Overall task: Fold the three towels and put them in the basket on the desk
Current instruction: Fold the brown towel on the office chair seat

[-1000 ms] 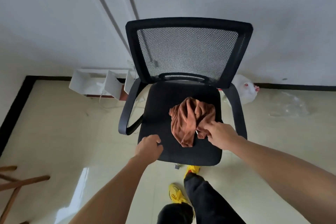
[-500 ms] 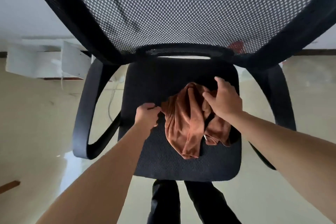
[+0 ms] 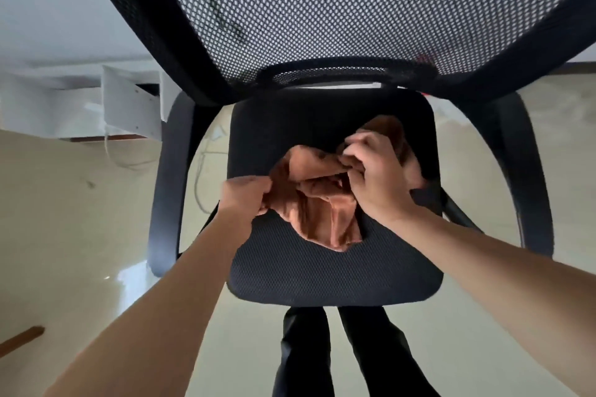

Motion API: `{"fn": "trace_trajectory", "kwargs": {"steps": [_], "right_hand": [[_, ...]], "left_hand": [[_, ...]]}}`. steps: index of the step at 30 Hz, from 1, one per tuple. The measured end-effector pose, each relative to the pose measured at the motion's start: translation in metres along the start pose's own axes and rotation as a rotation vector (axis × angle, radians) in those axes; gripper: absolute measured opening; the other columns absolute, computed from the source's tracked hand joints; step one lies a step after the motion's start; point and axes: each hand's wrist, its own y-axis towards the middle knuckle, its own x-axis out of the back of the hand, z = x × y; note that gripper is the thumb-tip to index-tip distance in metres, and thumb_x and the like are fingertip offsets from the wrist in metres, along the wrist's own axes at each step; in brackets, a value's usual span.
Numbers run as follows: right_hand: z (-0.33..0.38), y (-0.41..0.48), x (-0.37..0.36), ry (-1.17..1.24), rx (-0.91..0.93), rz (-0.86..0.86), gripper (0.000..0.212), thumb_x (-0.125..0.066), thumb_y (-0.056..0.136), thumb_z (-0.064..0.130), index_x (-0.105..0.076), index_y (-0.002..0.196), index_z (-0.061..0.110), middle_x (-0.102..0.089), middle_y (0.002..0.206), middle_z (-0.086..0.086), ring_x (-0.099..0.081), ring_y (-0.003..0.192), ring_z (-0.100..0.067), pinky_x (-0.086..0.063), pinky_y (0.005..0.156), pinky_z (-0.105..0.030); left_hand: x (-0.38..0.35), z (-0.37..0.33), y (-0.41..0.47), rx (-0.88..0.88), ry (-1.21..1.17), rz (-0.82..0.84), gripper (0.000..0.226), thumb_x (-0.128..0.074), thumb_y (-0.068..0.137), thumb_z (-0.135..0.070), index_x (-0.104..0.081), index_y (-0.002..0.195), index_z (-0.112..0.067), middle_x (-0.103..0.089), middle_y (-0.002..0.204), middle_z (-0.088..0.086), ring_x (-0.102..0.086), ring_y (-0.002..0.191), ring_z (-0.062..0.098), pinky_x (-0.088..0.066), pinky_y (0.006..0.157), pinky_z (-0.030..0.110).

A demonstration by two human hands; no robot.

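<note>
A crumpled rust-orange towel [image 3: 322,213] lies on the black seat [image 3: 322,274] of an office chair. My left hand [image 3: 243,196] pinches the towel's left edge. My right hand [image 3: 375,177] grips a bunched fold at the towel's upper right, and part of the cloth shows behind that hand. Only this one towel is in view. No basket or desk can be seen.
The chair's mesh backrest [image 3: 354,10] fills the top of the view, with black armrests on the left [image 3: 169,190] and right [image 3: 529,177]. A white shelf unit [image 3: 129,106] stands by the wall at left. My dark-trousered legs [image 3: 322,354] stand in front of the seat on a glossy beige floor.
Both hands have closed on the towel: the left moved from the seat onto its left edge, the right gathered a fold at the top. The view moved closer to the chair.
</note>
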Motion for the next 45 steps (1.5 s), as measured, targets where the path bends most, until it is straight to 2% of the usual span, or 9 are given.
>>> {"fn": "trace_trajectory", "kwargs": {"steps": [8, 14, 19, 23, 27, 31, 35, 41, 45], "right_hand": [[-0.033, -0.066, 0.004, -0.236, 0.005, 0.234, 0.028, -0.069, 0.062, -0.008, -0.062, 0.079, 0.013, -0.056, 0.129, -0.012, -0.047, 0.128, -0.034, -0.052, 0.084, -0.047], [-0.077, -0.101, -0.001, -0.223, -0.226, 0.506, 0.030, -0.055, 0.084, 0.004, -0.068, 0.106, 0.020, -0.053, 0.137, 0.003, -0.055, 0.121, -0.020, -0.048, 0.091, -0.035], [-0.088, -0.062, 0.022, 0.068, -0.696, -0.030, 0.016, -0.062, 0.088, 0.019, -0.068, 0.101, 0.012, -0.071, 0.104, -0.005, -0.066, 0.096, -0.024, -0.051, 0.087, -0.037], [-0.102, -0.011, 0.019, 0.429, -1.157, -0.125, 0.054, -0.070, 0.079, 0.042, -0.057, 0.123, 0.014, -0.069, 0.101, -0.008, -0.068, 0.084, -0.023, -0.058, 0.078, -0.040], [-0.081, 0.004, 0.011, 0.589, -1.075, 0.067, 0.024, -0.059, 0.088, 0.002, -0.062, 0.108, -0.010, -0.057, 0.056, -0.010, -0.054, 0.046, -0.018, -0.042, 0.036, -0.017], [-0.072, -0.008, 0.022, 0.417, -0.812, -0.139, 0.013, -0.060, 0.071, 0.014, -0.073, 0.068, 0.019, -0.066, 0.061, 0.000, -0.065, 0.059, -0.027, -0.055, 0.058, -0.036], [-0.069, 0.003, 0.045, 0.590, -0.845, -0.360, 0.021, -0.058, 0.078, 0.002, -0.074, 0.083, 0.015, -0.067, 0.071, 0.008, -0.064, 0.065, 0.000, -0.050, 0.063, -0.016], [-0.060, -0.006, 0.033, 0.790, -1.029, -0.029, 0.029, -0.056, 0.077, 0.003, -0.076, 0.085, 0.023, -0.072, 0.093, 0.001, -0.064, 0.087, -0.014, -0.050, 0.074, -0.025], [-0.076, -0.015, 0.041, 0.601, -0.925, 0.192, 0.052, -0.054, 0.076, 0.005, -0.065, 0.122, 0.028, -0.062, 0.114, 0.003, -0.058, 0.103, -0.013, -0.045, 0.088, -0.024]], "left_hand": [[0.018, 0.070, -0.024, -0.271, 0.701, 0.016, 0.015, -0.062, 0.077, -0.013, -0.066, 0.064, -0.020, -0.065, 0.058, -0.008, -0.065, 0.068, 0.013, -0.044, 0.053, 0.023], [-0.015, 0.100, -0.016, -0.275, 1.089, 0.195, 0.033, -0.060, 0.075, -0.046, -0.072, 0.095, -0.023, -0.069, 0.095, -0.003, -0.066, 0.090, 0.026, -0.050, 0.069, 0.031], [-0.047, 0.038, -0.001, -0.402, 0.679, -0.090, 0.022, -0.057, 0.084, -0.023, -0.069, 0.100, -0.014, -0.069, 0.096, 0.006, -0.063, 0.092, 0.027, -0.051, 0.079, 0.036], [-0.082, 0.005, 0.037, -0.125, 0.225, 0.021, 0.056, -0.071, 0.078, -0.032, -0.054, 0.130, -0.017, -0.066, 0.112, 0.010, -0.065, 0.101, 0.029, -0.053, 0.082, 0.036], [-0.104, 0.014, 0.038, -0.109, 0.280, 0.138, 0.016, -0.073, 0.076, -0.025, -0.068, 0.083, -0.012, -0.062, 0.067, 0.003, -0.059, 0.066, 0.022, -0.047, 0.051, 0.029], [-0.087, 0.035, 0.015, -0.147, 0.460, 0.046, 0.024, -0.069, 0.070, -0.026, -0.052, 0.056, -0.015, -0.050, 0.054, 0.000, -0.049, 0.054, 0.020, -0.038, 0.049, 0.025], [-0.045, 0.071, -0.004, -0.169, 0.772, 0.013, 0.021, -0.070, 0.065, -0.034, -0.057, 0.072, -0.019, -0.059, 0.066, 0.001, -0.061, 0.072, 0.029, -0.041, 0.056, 0.027], [-0.041, 0.101, -0.020, -0.083, 1.250, 0.269, 0.049, -0.070, 0.063, -0.044, -0.065, 0.107, -0.024, -0.069, 0.095, 0.002, -0.067, 0.090, 0.026, -0.055, 0.076, 0.033], [-0.051, 0.070, -0.017, -0.235, 1.058, 0.334, 0.079, -0.061, 0.040, -0.074, -0.058, 0.112, -0.040, -0.064, 0.107, -0.010, -0.063, 0.093, 0.020, -0.054, 0.080, 0.036]]}}
